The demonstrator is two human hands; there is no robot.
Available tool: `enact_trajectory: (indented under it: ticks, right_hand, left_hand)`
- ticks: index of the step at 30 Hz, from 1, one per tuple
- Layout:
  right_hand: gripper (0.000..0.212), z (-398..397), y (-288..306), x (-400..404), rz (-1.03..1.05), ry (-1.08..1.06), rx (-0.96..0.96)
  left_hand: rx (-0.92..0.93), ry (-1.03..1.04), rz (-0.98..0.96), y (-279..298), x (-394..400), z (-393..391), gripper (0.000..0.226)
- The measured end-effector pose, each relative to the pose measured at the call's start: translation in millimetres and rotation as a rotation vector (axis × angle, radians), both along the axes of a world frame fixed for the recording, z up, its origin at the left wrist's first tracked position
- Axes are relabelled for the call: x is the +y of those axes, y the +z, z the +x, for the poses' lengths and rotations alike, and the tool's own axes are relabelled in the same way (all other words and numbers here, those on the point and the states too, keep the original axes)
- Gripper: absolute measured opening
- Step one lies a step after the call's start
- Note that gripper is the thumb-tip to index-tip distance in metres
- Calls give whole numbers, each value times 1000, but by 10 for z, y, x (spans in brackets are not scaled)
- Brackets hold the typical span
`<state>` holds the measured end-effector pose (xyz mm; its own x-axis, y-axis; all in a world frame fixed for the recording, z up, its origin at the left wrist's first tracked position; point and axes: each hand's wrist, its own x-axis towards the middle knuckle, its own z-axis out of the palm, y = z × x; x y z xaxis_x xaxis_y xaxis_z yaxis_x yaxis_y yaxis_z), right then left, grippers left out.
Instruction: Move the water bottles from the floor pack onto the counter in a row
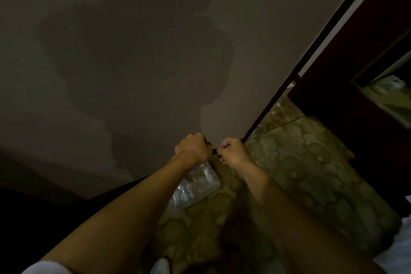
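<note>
Both hands are clenched at the corner of the grey bench [133, 51]: left hand [193, 148], right hand [231, 151]. Whether either grip holds anything cannot be told. The bottle pack [195, 187] lies on the floor [300, 162] beneath the left forearm.

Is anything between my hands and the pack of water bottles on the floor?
Nothing visible blocks the way. Both hands, left and right, are fisted at the counter corner, above the water bottle pack on the patterned floor. The left forearm hides part of it.
</note>
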<state>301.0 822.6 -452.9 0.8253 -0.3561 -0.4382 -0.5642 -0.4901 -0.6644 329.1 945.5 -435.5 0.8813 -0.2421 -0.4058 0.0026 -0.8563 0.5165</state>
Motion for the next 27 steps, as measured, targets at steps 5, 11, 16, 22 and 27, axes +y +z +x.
enact_trajectory:
  ticks: [5, 11, 16, 22, 27]
  right_hand:
    - [27, 364, -210, -338, 2, 76, 7]
    - [15, 636, -484, -842, 138, 116, 163]
    - [17, 768, -929, -941, 192, 147, 196]
    - [17, 527, -1702, -957, 330, 97, 436]
    - [21, 641, -2178, -1078, 276, 178, 597]
  left_hand:
    - [101, 100, -60, -221, -253, 265, 28]
    - [276, 376, -275, -487, -644, 402, 28]
    - [310, 496, -286, -886, -950, 402, 24]
    - [483, 630, -288, -1732, -985, 257, 26]
    - [590, 708, -373, -2382, -994, 198, 25]
